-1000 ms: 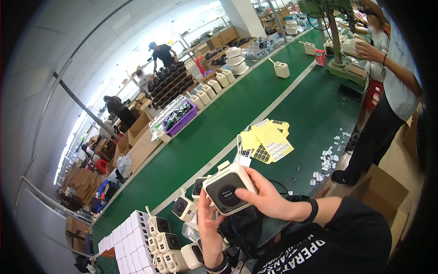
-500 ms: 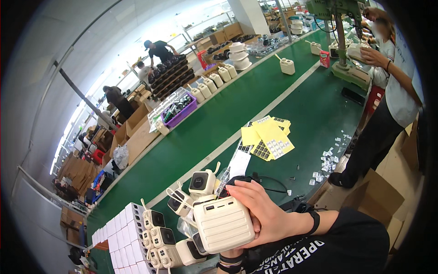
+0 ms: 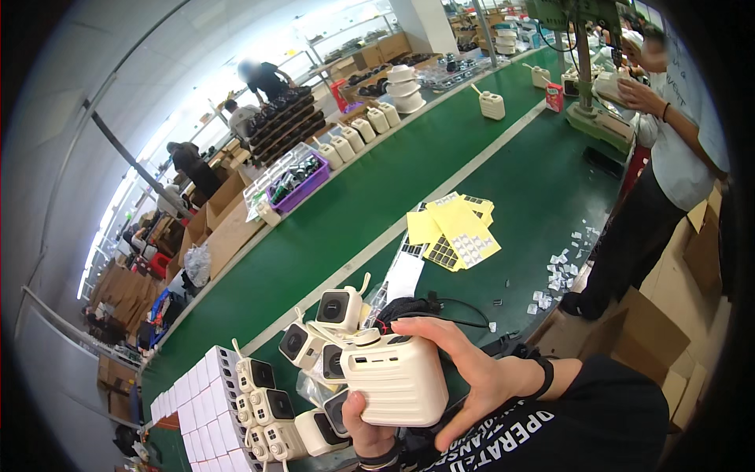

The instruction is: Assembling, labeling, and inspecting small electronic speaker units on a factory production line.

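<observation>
A cream ribbed box-shaped device [image 3: 395, 379] is held in both hands low in the head view, its ribbed side and port edge toward me. My right hand [image 3: 464, 371] wraps over its right side and top. My left hand [image 3: 363, 422] grips its lower left corner from below. Several similar cream devices with dark round faces [image 3: 308, 346] lie on the green table [image 3: 338, 224] just behind it, and more stand beside a block of white boxes [image 3: 206, 397] at the left. A black cable [image 3: 429, 307] runs behind my right hand.
Yellow sticker sheets [image 3: 454, 230] and small white scraps [image 3: 562, 271] lie on the table to the right. A person in a light shirt [image 3: 668, 141] stands at the right by a green machine [image 3: 594, 110]. A purple tray [image 3: 299, 185] and cardboard boxes [image 3: 653, 330] are nearby.
The device has been turned over: its dark round face pointed at me earlier, its ribbed side shows now. It has come lower, with both hands still on it.
</observation>
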The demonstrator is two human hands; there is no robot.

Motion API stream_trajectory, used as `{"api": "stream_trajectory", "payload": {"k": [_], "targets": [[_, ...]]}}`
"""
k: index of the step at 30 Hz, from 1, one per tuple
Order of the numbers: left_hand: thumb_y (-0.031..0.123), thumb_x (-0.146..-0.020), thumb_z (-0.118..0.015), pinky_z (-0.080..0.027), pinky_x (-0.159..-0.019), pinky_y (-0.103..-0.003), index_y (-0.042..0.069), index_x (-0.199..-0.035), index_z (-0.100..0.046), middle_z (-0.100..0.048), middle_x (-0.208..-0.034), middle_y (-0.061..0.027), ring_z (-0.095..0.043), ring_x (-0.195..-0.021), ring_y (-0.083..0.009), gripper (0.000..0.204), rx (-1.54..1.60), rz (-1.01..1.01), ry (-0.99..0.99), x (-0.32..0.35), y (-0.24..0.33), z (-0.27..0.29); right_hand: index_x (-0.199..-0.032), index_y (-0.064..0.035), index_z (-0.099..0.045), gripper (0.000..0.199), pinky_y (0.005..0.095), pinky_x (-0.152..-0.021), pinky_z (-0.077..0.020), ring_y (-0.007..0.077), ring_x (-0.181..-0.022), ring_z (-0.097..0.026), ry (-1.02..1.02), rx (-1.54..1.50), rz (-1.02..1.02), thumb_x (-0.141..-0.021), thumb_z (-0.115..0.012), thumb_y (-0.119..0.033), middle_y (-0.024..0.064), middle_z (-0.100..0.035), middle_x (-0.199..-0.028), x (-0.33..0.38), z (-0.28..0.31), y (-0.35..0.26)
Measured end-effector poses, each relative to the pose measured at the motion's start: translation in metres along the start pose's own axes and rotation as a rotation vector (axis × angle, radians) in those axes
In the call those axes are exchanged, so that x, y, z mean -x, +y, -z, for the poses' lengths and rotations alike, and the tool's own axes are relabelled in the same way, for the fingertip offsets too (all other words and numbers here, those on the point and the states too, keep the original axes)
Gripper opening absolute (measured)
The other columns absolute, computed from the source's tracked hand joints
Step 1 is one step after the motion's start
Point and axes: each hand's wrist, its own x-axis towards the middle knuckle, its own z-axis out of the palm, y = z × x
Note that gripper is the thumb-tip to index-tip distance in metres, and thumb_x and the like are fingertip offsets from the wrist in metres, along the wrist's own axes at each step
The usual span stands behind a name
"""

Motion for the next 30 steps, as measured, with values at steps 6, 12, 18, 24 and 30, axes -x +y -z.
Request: {"api": "stream_trajectory", "payload": {"k": [6,12,18,24,30], "targets": [[0.041,-0.077,-0.051,-0.041,-0.094,-0.043,0.001,-0.133,-0.029,-0.042,-0.129,-0.0176,-0.048,-0.113,-0.0305,0.071,0.100,0.028,0.036,-0.002,-0.012,-0.011,-0.135,0.0047,-0.020,0.090,0.0392,-0.104,-0.0197,0.0306,-0.127,-0.025,0.003,-0.065,-0.045,-0.073,-0.069,-0.039,0.0195,-0.026,-0.138,0.000,0.000,0.011],[0.036,-0.062,-0.071,-0.042,-0.091,-0.037,-0.006,-0.129,-0.028,-0.046,-0.118,-0.0199,-0.051,-0.106,-0.0287,0.090,-0.196,-0.192,0.174,-0.002,-0.015,-0.021,-0.124,0.0052,-0.038,0.043,0.0375,-0.101,-0.0289,0.0283,-0.123,-0.036,0.108,-0.267,-0.164,-0.088,-0.048,-0.017,0.0217,-0.035,-0.134,-0.001,0.001,0.015],[0.033,-0.065,-0.069,-0.034,-0.097,-0.037,-0.006,-0.131,-0.022,-0.040,-0.124,-0.0195,-0.043,-0.114,-0.0277,0.090,-0.380,-0.332,0.175,0.008,-0.034,0.002,-0.131,0.0028,-0.035,0.050,0.0353,-0.100,-0.0324,0.0222,-0.120,-0.041,0.119,-0.666,-0.501,-0.095,-0.037,-0.032,0.0155,-0.044,-0.129,0.001,0.005,0.018],[0.026,-0.082,-0.046,-0.043,-0.090,-0.042,-0.004,-0.130,-0.028,-0.045,-0.124,-0.0218,-0.049,-0.111,-0.0346,0.060,-0.321,-0.117,0.186,0.004,-0.041,0.024,-0.140,-0.0047,-0.021,0.050,0.0274,-0.101,-0.0268,0.0162,-0.121,-0.035,0.016,-0.719,-0.394,-0.097,-0.031,-0.028,0.0099,-0.035,-0.135,0.018,0.009,0.039],[0.019,-0.086,-0.044,-0.039,-0.092,-0.041,-0.005,-0.133,-0.026,-0.038,-0.129,-0.0231,-0.046,-0.111,-0.0318,0.055,-0.431,-0.236,0.143,0.003,-0.055,-0.001,-0.127,-0.0021,-0.036,0.036,0.0296,-0.096,-0.0320,0.0158,-0.112,-0.042,0.276,-0.350,-0.318,-0.094,-0.037,-0.017,0.0114,-0.043,-0.123,0.015,-0.002,0.017]]}}
